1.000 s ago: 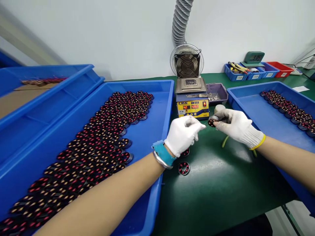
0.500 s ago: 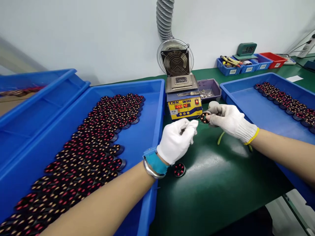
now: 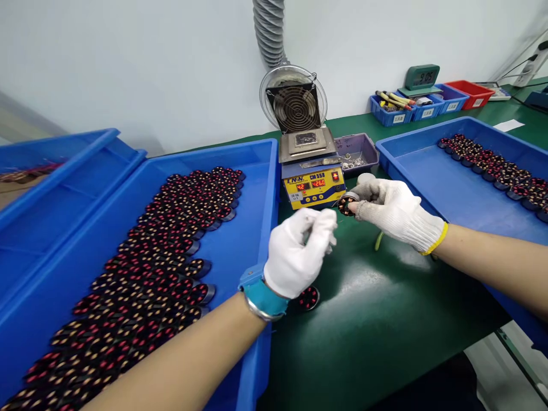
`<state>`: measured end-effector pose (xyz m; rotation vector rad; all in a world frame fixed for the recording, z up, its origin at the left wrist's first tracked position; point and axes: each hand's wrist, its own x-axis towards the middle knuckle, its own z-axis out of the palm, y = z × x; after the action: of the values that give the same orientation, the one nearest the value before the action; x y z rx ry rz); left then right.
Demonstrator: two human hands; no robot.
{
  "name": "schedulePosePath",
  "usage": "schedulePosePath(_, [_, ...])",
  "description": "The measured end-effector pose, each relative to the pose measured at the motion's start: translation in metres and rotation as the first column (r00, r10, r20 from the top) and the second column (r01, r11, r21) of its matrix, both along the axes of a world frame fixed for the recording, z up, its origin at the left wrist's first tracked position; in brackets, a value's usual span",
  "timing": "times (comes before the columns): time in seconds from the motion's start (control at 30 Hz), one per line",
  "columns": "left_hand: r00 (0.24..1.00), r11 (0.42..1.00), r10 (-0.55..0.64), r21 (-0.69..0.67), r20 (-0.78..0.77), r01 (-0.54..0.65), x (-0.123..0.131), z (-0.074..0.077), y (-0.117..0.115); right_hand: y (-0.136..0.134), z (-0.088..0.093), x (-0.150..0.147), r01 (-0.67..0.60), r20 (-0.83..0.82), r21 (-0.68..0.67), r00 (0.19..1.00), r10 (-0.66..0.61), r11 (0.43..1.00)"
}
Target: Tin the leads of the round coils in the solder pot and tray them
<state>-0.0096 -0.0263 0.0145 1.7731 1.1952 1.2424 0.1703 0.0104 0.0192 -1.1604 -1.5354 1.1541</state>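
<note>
My right hand (image 3: 387, 208), in a white knit glove with a yellow cuff, is closed on a small round wound stator (image 3: 346, 204) with copper coils, just in front of the solder pot (image 3: 312, 171). Left of it, my left hand (image 3: 299, 245), in a white glove, has its thumb and fingers pinched together, apart from the stator. What lies in that pinch, if anything, is too small to make out. Another stator with red coils (image 3: 309, 298) sits on the green table (image 3: 377, 319), partly behind my left hand.
A blue tray (image 3: 252, 211) at left holds many stators in rows; another blue tray (image 3: 411, 165) at right holds several rows. Behind the pot stand a fan (image 3: 295, 108) and a grey hose (image 3: 270, 34). A purple bin (image 3: 370, 157) sits beside the pot; small blue bins (image 3: 387, 117) line the back.
The camera view has shifted slightly. My left hand has drawn a little away from the stator, back and to the left. My right hand still holds the stator, now tilted somewhat differently.
</note>
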Motion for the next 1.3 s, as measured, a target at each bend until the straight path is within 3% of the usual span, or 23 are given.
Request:
schedulePosePath(0.1, [0.997, 0.998, 0.040, -0.052, 0.068, -0.037, 0.001, 0.000, 0.007, -0.008, 0.005, -0.005, 0.002, -0.035, -0.031, 0.999, -0.003, 1.000])
schedulePosePath(0.2, [0.999, 0.997, -0.004, -0.084, -0.040, 0.000, 0.004, -0.002, 0.012, -0.014, 0.010, -0.010, -0.007, 0.009, -0.055, 1.000, 0.008, 0.998])
schedulePosePath(0.43, [0.970, 0.986, -0.025, 0.154, -0.243, 0.064, -0.001, 0.003, -0.003, -0.007, 0.007, 0.001, 0.021, 0.054, 0.050, 0.998, -0.023, 0.999])
schedulePosePath(0.6, [0.903, 0.968, -0.106, 0.165, -0.416, 0.190, -0.006, 0.005, -0.001, 0.000, 0.008, 0.007, 0.077, 0.012, 0.078, 0.997, -0.078, 0.994])
schedulePosePath(0.73, [0.810, 0.957, -0.177, 0.093, -0.559, 0.274, -0.001, 0.000, 0.007, 0.025, 0.025, 0.008, 0.065, 0.226, 0.199, 0.968, -0.110, 0.978])
schedulePosePath(0.83, [0.760, 0.972, -0.189, -0.006, -0.622, 0.237, 0.004, -0.002, 0.010, 0.062, 0.047, 0.002, 0.033, 0.491, 0.342, 0.846, -0.208, 0.939])
schedulePosePath(0.9, [0.755, 0.979, -0.180, -0.038, -0.631, 0.202, 0.005, -0.002, 0.010, 0.090, 0.062, -0.008, -0.002, 0.646, 0.429, 0.700, -0.305, 0.903])
schedulePosePath(1.0, [0.763, 0.979, -0.195, -0.071, -0.617, 0.192, 0.005, -0.002, 0.011, 0.127, 0.081, -0.029, -0.075, 0.752, 0.514, 0.519, -0.407, 0.855])
schedulePosePath(1.13, [0.742, 0.973, -0.228, -0.128, -0.631, 0.191, 0.005, -0.003, 0.012, 0.160, 0.093, -0.058, -0.129, 0.812, 0.503, 0.411, -0.415, 0.855])
schedulePosePath(1.3, [0.675, 0.972, -0.233, -0.142, -0.700, 0.189, 0.007, -0.006, 0.013, 0.182, 0.091, -0.083, -0.204, 0.893, 0.441, 0.196, -0.405, 0.874])
